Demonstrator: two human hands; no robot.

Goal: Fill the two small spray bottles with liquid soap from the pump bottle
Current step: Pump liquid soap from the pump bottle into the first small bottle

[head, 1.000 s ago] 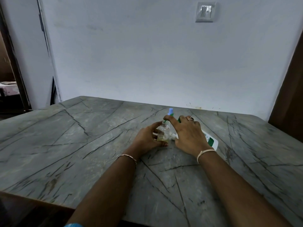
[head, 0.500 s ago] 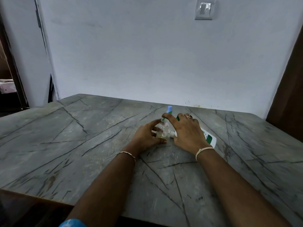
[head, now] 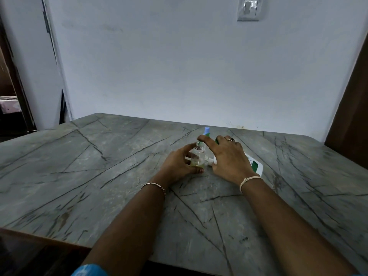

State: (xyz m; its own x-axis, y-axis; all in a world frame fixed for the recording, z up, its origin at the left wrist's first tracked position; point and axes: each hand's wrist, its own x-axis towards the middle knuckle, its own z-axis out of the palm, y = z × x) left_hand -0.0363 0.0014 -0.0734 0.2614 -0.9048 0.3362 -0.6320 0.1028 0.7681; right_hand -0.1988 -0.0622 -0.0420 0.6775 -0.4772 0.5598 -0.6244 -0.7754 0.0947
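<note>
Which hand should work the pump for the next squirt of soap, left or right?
Right. The right hand already lies over the pump bottle, index finger reaching toward the open neck of the small bottle. The left hand is busy holding that bottle upright.

The scene is dim and evenly lit, with a cool bluish cast over the white wall [head: 179,66]. No lamp or window shows, and the light seems soft and diffuse. The grey veined table [head: 79,176] carries only faint, soft-edged shadows beside the forearms. The dark doorway [head: 10,108] at the left edge is nearly black. Wide-angle distortion bows the wall corner and the table's edges toward the frame borders. Focus is fairly sharp centrally, softer low in the frame.
</note>
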